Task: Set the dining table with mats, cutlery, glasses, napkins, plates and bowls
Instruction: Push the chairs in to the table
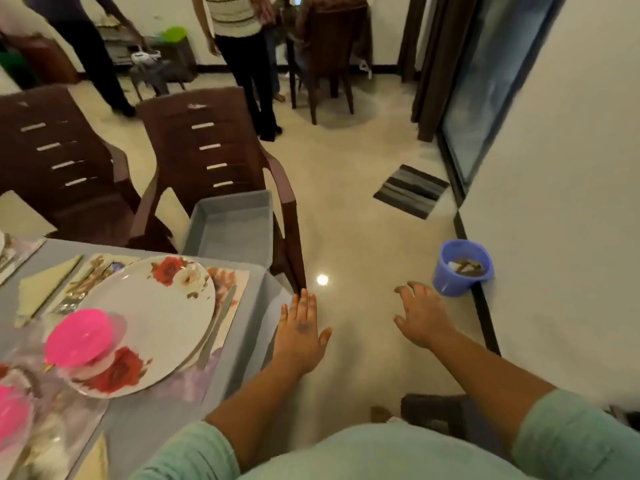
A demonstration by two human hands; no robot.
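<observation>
The grey-clothed dining table fills the lower left. On a floral mat lies a white plate with red roses, and a pink bowl sits on the plate's near side. A knife lies right of the plate; a fork and a folded cream napkin lie to its left. My left hand hovers flat with straight fingers just off the table's corner, holding nothing. My right hand is out over the floor, fingers loosely spread and empty.
A grey empty tray rests on a brown plastic chair; a second chair stands to its left. A blue bucket sits by the white wall. A striped doormat lies near the glass door. Several people stand at the back.
</observation>
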